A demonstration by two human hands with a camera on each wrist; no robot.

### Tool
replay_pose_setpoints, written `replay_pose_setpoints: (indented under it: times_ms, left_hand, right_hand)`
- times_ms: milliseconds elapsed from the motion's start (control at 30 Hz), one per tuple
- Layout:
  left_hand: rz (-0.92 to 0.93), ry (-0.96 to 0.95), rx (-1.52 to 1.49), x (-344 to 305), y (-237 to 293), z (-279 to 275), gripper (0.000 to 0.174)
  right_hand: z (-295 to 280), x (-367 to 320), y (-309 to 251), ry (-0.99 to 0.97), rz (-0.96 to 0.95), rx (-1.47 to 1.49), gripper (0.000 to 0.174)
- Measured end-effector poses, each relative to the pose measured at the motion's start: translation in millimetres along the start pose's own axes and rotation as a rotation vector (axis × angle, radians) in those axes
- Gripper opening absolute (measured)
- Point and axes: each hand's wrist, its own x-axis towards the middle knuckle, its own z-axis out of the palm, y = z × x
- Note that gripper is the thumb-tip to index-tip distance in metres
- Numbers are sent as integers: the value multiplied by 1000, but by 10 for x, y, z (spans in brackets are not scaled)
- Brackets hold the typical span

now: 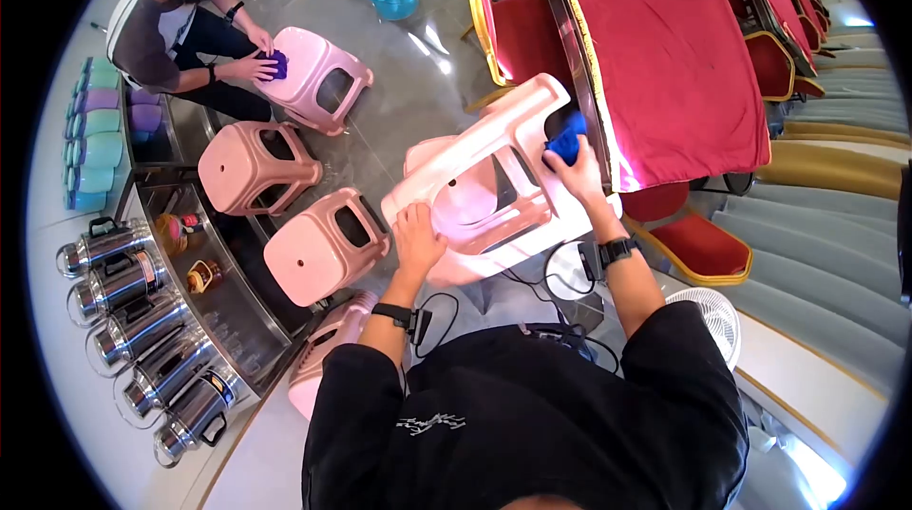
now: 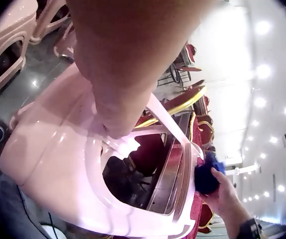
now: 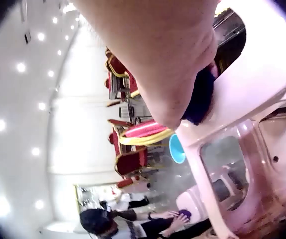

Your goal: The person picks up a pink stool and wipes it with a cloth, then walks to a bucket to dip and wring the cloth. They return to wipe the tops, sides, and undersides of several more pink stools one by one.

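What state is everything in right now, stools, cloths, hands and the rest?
Held stool, tilted
Other stools, upright
Left hand, resting on held stool
Blue cloth, bunched
Right hand, gripping blue cloth
Purple cloth, bunched
Basin, upright
Flasks, upright in a row
Tablecloth, spread out

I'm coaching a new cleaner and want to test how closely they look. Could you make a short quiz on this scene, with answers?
1. What does the right hand of the person wearing the camera hold?

2. True or false: that person's left hand touches a pink stool.

3. What colour is the rag that the other person holds against another stool?
A) Red
B) Purple
C) Yellow

Key:
1. A blue cloth.
2. True.
3. B.
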Motion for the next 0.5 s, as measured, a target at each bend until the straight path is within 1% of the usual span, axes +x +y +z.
replay_pose_setpoints:
  times_ms: [33, 67, 133, 167, 200, 233, 267, 333, 367, 433, 467, 500]
  left_hand:
    - [20, -57, 85, 27, 3, 27, 70]
    - [30, -109, 119, 147, -10, 18, 70]
    - [46, -205, 179, 439, 18, -78, 70]
    - [98, -42, 7, 672, 111, -220, 78]
    - [233, 60, -70, 983, 180, -246, 85]
    - [364, 153, -150, 1234, 212, -209, 92]
    - [334, 24, -169, 1399, 151, -53, 96]
    - [284, -229, -212, 1636, 23, 359, 103]
    - [281, -260, -171, 1620, 88, 373, 97]
    - [265, -333, -76, 1502, 213, 172, 87]
    - [257, -292, -109, 1435, 232, 162, 85]
    - [243, -252, -141, 1310, 276, 156, 82]
  right_hand:
    - [61, 92, 52, -97, 88, -46, 80]
    - [95, 153, 79, -121, 120, -5, 78]
    - [111, 224, 7, -217, 164, 22, 67]
    - [93, 240, -56, -260, 162, 23, 57]
    - [65, 243, -126, -294, 128, 54, 49]
    - [60, 255, -133, -276, 68, 98, 43]
    - [63, 236, -119, -256, 15, 141, 38]
    - [54, 158, -87, 19, -355, 156, 33]
    - [-51, 103, -241, 27, -357, 139, 32]
    - [-13, 105, -285, 69, -437, -73, 41]
    - [65, 109, -349, 90, -477, -200, 44]
    - [193, 18, -377, 13, -415, -366, 50]
